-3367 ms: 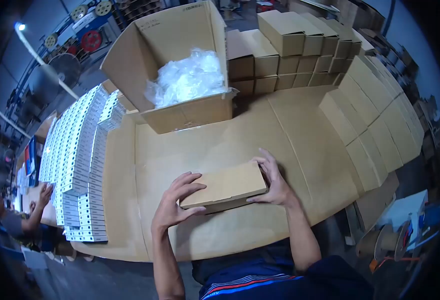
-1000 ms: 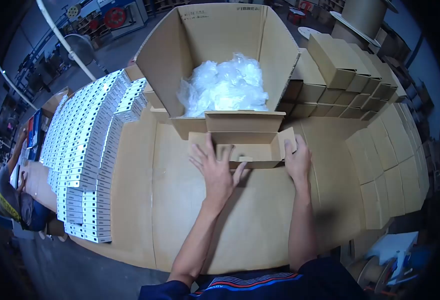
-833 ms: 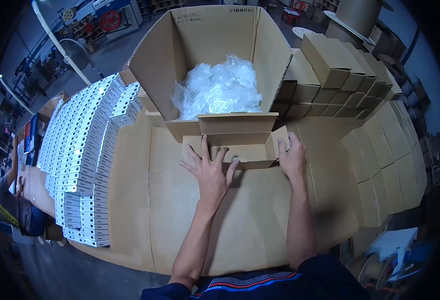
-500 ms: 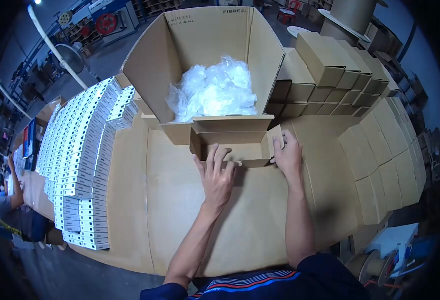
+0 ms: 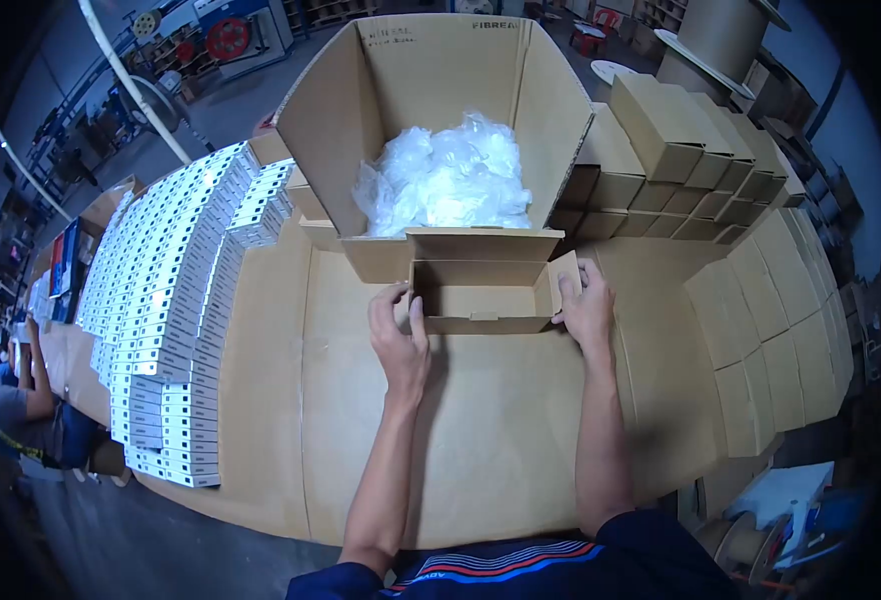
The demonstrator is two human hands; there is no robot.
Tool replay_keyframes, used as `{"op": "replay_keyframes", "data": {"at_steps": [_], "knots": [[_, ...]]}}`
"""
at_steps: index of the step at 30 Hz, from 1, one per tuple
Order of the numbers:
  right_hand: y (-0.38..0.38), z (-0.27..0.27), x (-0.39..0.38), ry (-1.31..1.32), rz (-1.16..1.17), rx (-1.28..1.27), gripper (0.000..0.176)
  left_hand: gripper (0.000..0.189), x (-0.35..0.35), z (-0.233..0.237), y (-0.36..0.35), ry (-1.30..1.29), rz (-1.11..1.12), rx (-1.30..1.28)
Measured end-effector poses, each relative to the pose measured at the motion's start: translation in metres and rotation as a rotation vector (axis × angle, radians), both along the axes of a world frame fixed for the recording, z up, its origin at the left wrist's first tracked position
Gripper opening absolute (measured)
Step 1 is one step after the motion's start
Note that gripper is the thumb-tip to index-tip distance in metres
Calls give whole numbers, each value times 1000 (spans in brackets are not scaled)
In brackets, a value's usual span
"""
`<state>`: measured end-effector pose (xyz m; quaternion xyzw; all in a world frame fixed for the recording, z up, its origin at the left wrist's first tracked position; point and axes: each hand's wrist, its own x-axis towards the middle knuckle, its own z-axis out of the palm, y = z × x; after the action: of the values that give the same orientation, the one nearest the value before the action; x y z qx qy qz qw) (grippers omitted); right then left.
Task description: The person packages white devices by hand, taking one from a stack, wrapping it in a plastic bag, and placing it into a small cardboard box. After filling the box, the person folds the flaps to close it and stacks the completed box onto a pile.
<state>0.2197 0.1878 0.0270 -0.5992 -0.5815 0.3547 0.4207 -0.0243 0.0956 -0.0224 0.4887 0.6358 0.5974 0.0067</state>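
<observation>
A small open cardboard box [image 5: 483, 325] stands on the cardboard-covered table, its lid flap raised at the back and its inside bare. My left hand [image 5: 399, 345] grips the left end wall, thumb on one side and curled fingers on the other. At the opposite end, my right hand [image 5: 589, 312] pinches the right side flap between thumb and fingers. Right behind the box is a large open carton [image 5: 439, 75] with a heap of clear plastic bags [image 5: 451, 180] in it.
White labelled boxes [image 5: 176, 300] are stacked in rows at the left. Closed brown boxes [image 5: 661, 150] are piled at the back right, and more brown boxes [image 5: 761, 330] line the right edge. A co-worker [image 5: 36, 390] sits at the far left.
My left hand has moved from over the box's front edge to its left end and closed on the wall there. My right hand stays on the right flap. The view has shifted slightly.
</observation>
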Motion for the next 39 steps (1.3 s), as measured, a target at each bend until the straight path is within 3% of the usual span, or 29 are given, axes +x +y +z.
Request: {"op": "replay_keyframes", "data": {"at_steps": [1,3,8,11,13,15,17,19,22,25,29,34,36,39], "knots": [[0,0,0,3,3,10,23,19,-3,-1,5,103,5,48],[1,-5,-1,23,-6,64,22,19,-5,-1,7,20,-33,9],[13,-29,17,367,18,-132,28,20,-5,4,7,-98,-90,-32],[14,-38,23,407,17,-184,35,39,-8,2,4,-73,-74,-49],[9,-36,23,266,11,-90,39,55,-11,5,-5,-13,-76,-77],[1,-18,17,122,27,-15,48,52,-10,8,-21,7,-103,-75],[-16,4,8,-207,-18,196,59,48,-9,14,-46,18,-107,-90],[-34,21,-17,-216,-92,352,51,45,-14,16,-74,32,-73,-112],[-60,34,-55,-240,75,531,32,41,-35,23,-117,56,38,-132],[-95,52,-128,-202,445,568,29,37,-72,40,-155,69,185,-137],[-131,42,-226,-245,996,577,37,38,-145,51,-204,211,415,-117],[-173,47,-329,-320,1391,658,44,42,-225,73,-254,368,676,-74],[-187,49,-357,-340,1452,702,46,50,-245,78,-281,365,808,6],[-205,56,-389,-322,1506,788,47,93,-283,77,-328,310,988,-51]]}}
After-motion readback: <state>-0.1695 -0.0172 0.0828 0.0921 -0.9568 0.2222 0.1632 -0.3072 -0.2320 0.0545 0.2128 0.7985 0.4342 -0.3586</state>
